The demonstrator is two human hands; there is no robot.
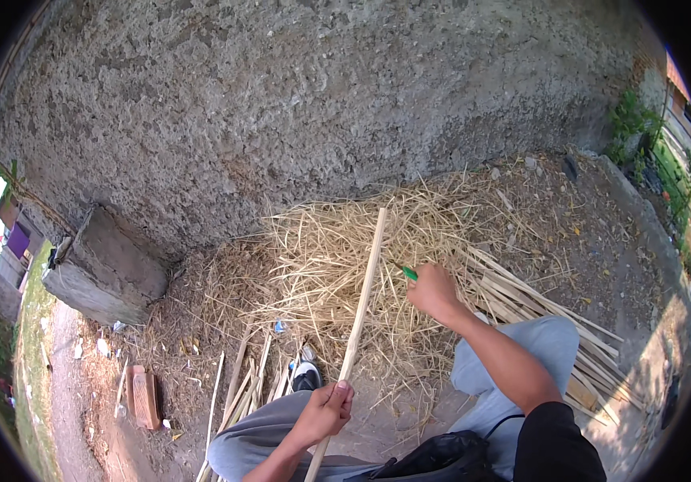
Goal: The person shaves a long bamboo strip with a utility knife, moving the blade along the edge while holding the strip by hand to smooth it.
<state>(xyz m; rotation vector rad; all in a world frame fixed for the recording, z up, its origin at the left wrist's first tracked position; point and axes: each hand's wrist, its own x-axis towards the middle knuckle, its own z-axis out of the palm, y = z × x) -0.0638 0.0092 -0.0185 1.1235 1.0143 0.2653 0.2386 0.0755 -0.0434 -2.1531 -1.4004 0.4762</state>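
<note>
My left hand (325, 414) is closed around the lower part of a long pale bamboo strip (368, 281). The strip slants upward and away from me, its far end above a heap of thin curled shavings (313, 261). To the right of the strip, my right hand (434, 293) grips a knife (409, 274) by its green handle. The small dark blade points left toward the strip; whether it touches is too small to tell. My fingers hide part of the handle.
Several split strips (514, 296) lie beside my right knee, and more strips (241, 377) lie to the left of my shoe (306, 375). Farther left are a reddish brick (146, 399) and a concrete block (108, 261). A rough grey wall (321, 104) rises behind the shavings.
</note>
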